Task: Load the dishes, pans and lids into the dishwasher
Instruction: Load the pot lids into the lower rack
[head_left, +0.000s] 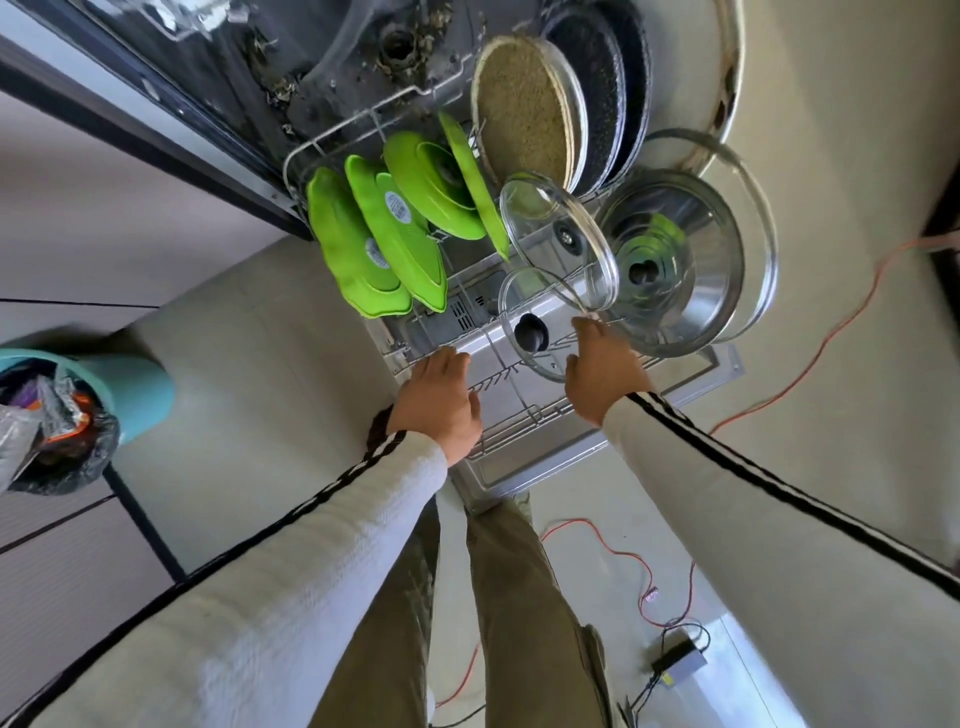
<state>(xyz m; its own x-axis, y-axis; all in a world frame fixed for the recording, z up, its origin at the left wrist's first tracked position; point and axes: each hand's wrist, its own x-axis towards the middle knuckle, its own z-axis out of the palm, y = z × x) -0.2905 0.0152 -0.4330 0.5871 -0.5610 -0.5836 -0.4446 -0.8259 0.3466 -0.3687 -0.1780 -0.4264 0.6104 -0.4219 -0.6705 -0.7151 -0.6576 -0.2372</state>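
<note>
Head view: the rack (519, 415) is pulled out over the open dishwasher door, already carrying green plates (384, 244), two pans (524, 109) on edge, a steel lid (670, 260) and two glass lids. The left hand (441, 400) rests on the rack's front rail, fingers curled over it, holding nothing else. The right hand (602, 374) has its grip at the rim of the nearer glass lid (540, 332), which lies tilted among the tines; whether it is clamped I cannot tell. The lid is likely stiff, slick and breakable; rim or black knob (531, 332) would serve best.
</note>
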